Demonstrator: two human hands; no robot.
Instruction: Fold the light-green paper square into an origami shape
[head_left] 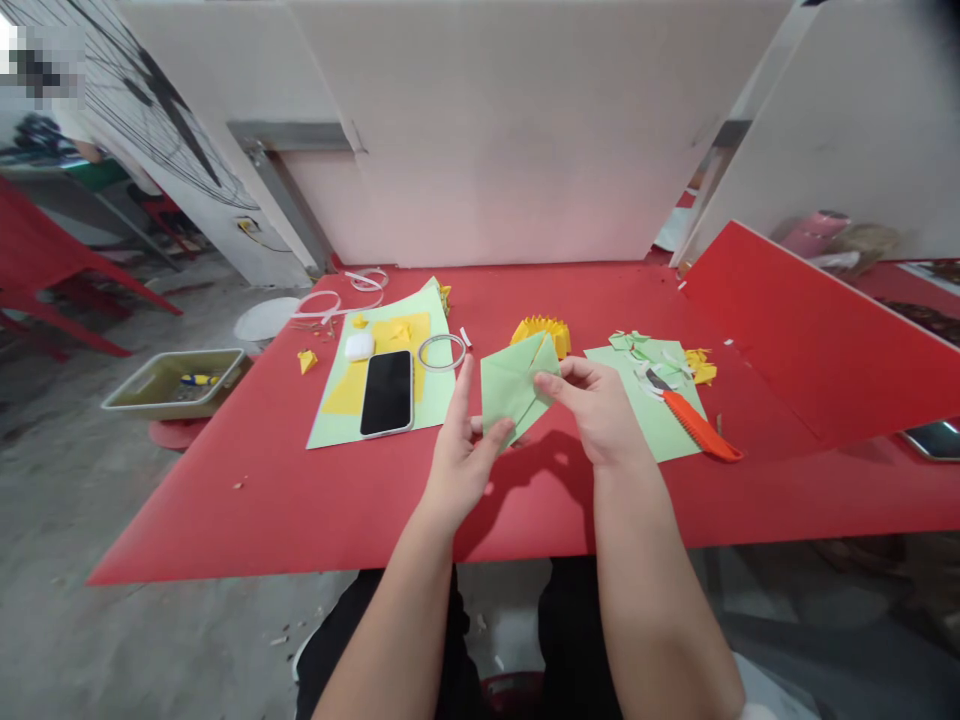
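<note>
A folded piece of light green paper (510, 385) is held up above the red table, with creased flaps facing me. My left hand (466, 450) grips its lower left edge, thumb in front and index finger stretched upward beside it. At its right edge my right hand (589, 400) pinches the paper between thumb and fingers. Just behind the folded paper stands a yellow pleated paper piece (551, 328), partly hidden by it. A roll of tape (442, 352) lies to the left of my left hand.
A black-screened phone (387, 393) and a white case (359, 346) lie on green and yellow sheets at left. An orange utility knife (701, 425) rests on a green sheet (660, 440) with paper scraps. A red board (817, 340) leans at right; a bin (176, 385) stands left.
</note>
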